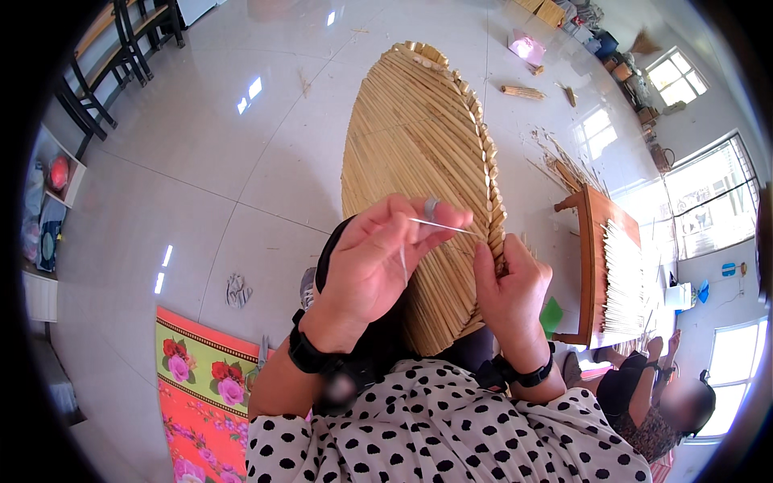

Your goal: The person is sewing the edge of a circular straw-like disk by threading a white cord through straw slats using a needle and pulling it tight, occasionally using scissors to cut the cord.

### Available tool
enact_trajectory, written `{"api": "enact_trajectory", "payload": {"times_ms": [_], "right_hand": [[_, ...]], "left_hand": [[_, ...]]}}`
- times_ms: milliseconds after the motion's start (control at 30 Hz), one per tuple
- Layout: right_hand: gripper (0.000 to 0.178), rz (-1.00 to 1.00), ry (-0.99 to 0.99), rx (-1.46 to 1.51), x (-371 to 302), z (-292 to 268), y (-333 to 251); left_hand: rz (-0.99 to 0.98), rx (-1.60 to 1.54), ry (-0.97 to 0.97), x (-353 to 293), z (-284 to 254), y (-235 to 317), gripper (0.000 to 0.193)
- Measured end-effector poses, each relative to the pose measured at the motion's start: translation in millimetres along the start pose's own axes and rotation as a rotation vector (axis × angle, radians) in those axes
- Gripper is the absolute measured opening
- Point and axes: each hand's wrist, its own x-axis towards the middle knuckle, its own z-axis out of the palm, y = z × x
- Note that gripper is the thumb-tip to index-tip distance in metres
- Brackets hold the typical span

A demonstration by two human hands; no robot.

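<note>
An oval panel of straw-coloured stalks rests over my lap and stretches away from me, with cut stalk ends standing along its right rim. Pinched in my left hand is a thin needle, its tip pointing right, just short of my right thumb. White thread hangs below those fingers, and a metal ring-like thimble sits on one finger. My right hand is closed on the panel's right edge, thumb on top; its other fingers are partly hidden.
A wooden table bearing a row of pale stalks stands to the right, near another person seated low. Loose stalks litter the floor. Left lie a floral mat, scissors and a crumpled glove. Dark chairs stand far left.
</note>
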Motion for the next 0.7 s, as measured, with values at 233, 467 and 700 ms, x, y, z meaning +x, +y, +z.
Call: {"api": "enact_trajectory", "payload": {"times_ms": [233,467,700], "right_hand": [[0.034,0.018,0.018,0.022,-1,-2,5],[0.03,0.031,0.032,0.02,-1,-2,13],[0.029,0.058,-0.029,0.058,-4,-6,12]], "left_hand": [[0.357,-0.119,-0.04,-62,-34,119,0.022],[0.677,0.47,0.457,-261,-132,339,0.022],[0.73,0.842,1.6,-293,-207,294,0.019]]}}
